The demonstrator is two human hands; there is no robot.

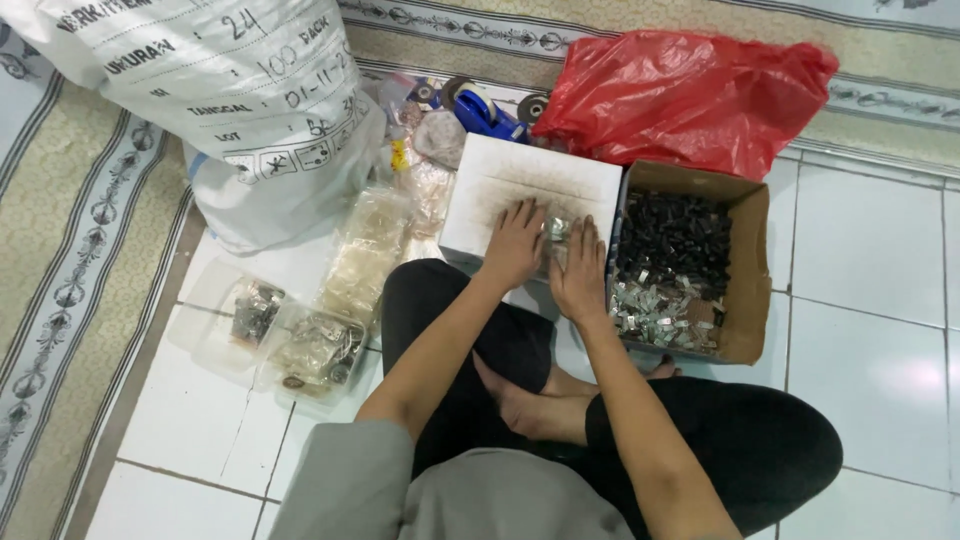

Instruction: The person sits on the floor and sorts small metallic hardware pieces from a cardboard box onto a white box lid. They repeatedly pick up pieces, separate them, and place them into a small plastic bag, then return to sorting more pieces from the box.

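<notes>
- Left hand (516, 243) lying palm-down on the white box (500, 185), fingers spread and together over a small clear packet of metal bits (556, 228); whether pinching or only pressing, cannot tell.
- Right hand (581, 272) flat just beside it, fingertips touching the same packet; closed on it or merely resting, cannot tell.
- Packet sitting between the two hands, on the box top near its right edge, just left of the cardboard box (745, 260).
- Likely slip: packet sliding off the box edge under uneven pressing, then dropping into the gap beside the cardboard box or onto the lap below the wrists.
- Likely spill: thin plastic splitting or staying open under the fingers, with shiny pieces scattering onto the white tiles (870, 250) and proving hard to find.
- Possible mix-up: stray pieces falling right of the grip among the black parts (675, 235) and silver clips (660, 305).
- Possible nick to fingertips from sharp metal edges.
- Packet looks small, clear, crinkled, glinting silver inside; mostly hidden by fingers, so contents not countable.
- Filled clear bags (310, 345) lying well left of the grip.
</notes>
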